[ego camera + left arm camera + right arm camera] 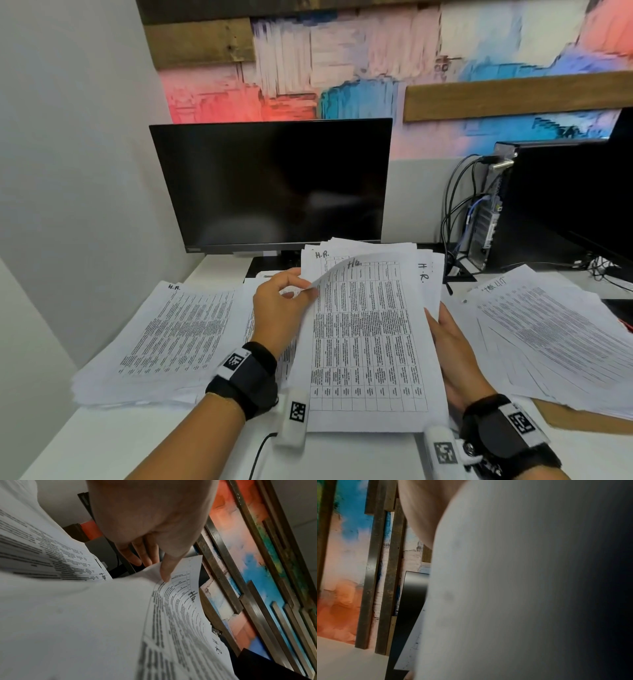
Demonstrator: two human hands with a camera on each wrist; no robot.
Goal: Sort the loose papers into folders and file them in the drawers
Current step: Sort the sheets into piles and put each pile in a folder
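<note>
A stack of printed table sheets (426, 274), marked "H.R." by hand, is held up over the middle of the desk. My left hand (308, 290) pinches the upper left edge of the top sheet (366, 337) and curls it away from the stack. In the left wrist view the thumb (165, 577) presses on that sheet (180, 601) with the fingers behind it. My right hand (445, 342) grips the stack's right side, its fingers hidden behind the paper. The right wrist view shows only the palm (423, 513) and the blank back of the paper (505, 588).
A pile of sheets marked "H.R." (171, 335) lies on the white desk at the left. A fanned pile (555, 335) lies at the right on a brown folder (582, 423). Behind stand a dark monitor (270, 185) and a computer with cables (486, 212).
</note>
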